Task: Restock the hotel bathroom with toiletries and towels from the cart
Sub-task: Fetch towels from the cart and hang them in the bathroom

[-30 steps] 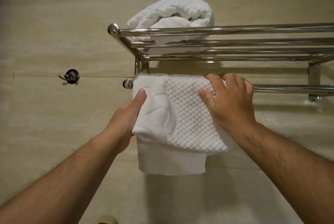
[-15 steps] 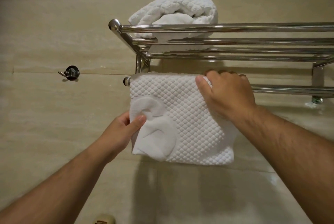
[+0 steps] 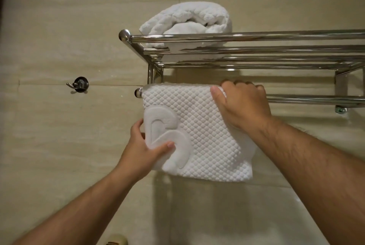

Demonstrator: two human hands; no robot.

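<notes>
While you square mat (image 3: 205,136) on lower bar (image 3: 316,99): right hand (image 3: 243,106) curled over top fold, left hand (image 3: 146,146) pinching left edge near embossed patch. Risk: uneven tug slides mat off bar's left end (image 3: 138,93). Room: bar bare to right; rolled towel (image 3: 187,21) on far shelf (image 3: 256,36); hook (image 3: 79,84) well left.

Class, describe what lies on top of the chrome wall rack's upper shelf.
A rolled white towel lies at the left end of the chrome rack's upper shelf; the rest in view is bare bars. The shelf's right end is out of frame.
</notes>
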